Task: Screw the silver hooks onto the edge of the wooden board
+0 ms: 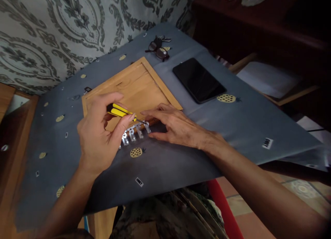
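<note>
My left hand (99,132) is closed around a screwdriver (119,110) with a yellow and black handle. Its shaft slants down to the right, and the tip meets the last of several shiny metal hooks (132,134) in a row. These hooks line the near edge of a shallow wooden tray or framed board (134,91). My right hand (176,125) has thumb and fingers apart around the right end of the row. Its fingertips are at or near the last hook, and I cannot tell whether they grip it.
A black tablet or large phone (199,80) lies right of the board. Eyeglasses (158,50) and a bunch of keys (163,39) rest at the back. A blue-grey cloth (181,163) with pineapple prints covers the table. To the right stands dark furniture (248,35) with an open drawer.
</note>
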Demonstrator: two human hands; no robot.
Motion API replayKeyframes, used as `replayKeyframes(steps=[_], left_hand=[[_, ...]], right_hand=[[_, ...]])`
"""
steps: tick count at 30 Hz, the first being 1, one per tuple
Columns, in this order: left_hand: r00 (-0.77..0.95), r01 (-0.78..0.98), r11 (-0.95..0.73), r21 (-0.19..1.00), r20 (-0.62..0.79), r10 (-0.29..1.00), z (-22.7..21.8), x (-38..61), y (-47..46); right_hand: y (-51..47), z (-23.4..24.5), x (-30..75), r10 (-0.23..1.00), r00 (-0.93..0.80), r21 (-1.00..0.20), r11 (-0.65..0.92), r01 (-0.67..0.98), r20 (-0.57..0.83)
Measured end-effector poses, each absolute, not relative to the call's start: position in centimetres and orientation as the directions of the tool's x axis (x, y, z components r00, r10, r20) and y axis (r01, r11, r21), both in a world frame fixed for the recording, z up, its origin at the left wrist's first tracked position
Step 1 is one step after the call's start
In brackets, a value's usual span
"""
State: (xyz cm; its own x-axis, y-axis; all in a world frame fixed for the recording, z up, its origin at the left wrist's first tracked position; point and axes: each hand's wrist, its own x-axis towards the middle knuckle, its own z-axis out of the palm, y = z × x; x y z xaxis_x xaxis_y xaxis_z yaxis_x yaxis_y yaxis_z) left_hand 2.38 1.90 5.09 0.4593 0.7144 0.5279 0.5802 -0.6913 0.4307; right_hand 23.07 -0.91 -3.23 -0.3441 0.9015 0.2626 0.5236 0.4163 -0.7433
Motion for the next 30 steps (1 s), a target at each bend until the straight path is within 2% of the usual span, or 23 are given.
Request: replayKeyframes(steps=[3,13,15,19,21,26,30], left_hand=[[0.435,0.551,-0.666,0.503,0.509,0.743,5.3,2.7,1.7],[0.524,0.483,-0.689,0.540,0.452,0.722,5.2,2.0,2.5],[0.520,0.486,-0.709,0.512,0.483,0.705,5.0,2.0,2.4],[0.528,0.539,-0.766,0.350,0.568,0.631,4.9,2.2,1.9],[0.517,0.575,-0.755,0.316,0.575,0.634,4.8,2.2,1.7],[0.497,0.598,-0.714,0.365,0.530,0.687,5.0,2.3,1.3],[0.479,0.534,-0.696,0.480,0.507,0.717,5.7,2.5,1.8]], right_hand=[[-1.0,-3.1,23.0,0.902,-0.347,-0.744,0.414,0.524,0.258],[-0.9,-3.2,22.9,0.893,-0.354,-0.739,0.435,0.515,0.279],[-0.9,-3.1,23.0,0.893,-0.358,-0.740,0.432,0.515,0.272],[-1.0,-2.8,22.9,0.896,-0.362,-0.737,0.423,0.527,0.256],[-1.0,-2.9,22.9,0.899,-0.356,-0.737,0.419,0.530,0.255],[-0.9,-3.2,22.8,0.898,-0.352,-0.745,0.423,0.517,0.265],[-0.8,-3.3,22.9,0.898,-0.351,-0.738,0.425,0.524,0.267]])
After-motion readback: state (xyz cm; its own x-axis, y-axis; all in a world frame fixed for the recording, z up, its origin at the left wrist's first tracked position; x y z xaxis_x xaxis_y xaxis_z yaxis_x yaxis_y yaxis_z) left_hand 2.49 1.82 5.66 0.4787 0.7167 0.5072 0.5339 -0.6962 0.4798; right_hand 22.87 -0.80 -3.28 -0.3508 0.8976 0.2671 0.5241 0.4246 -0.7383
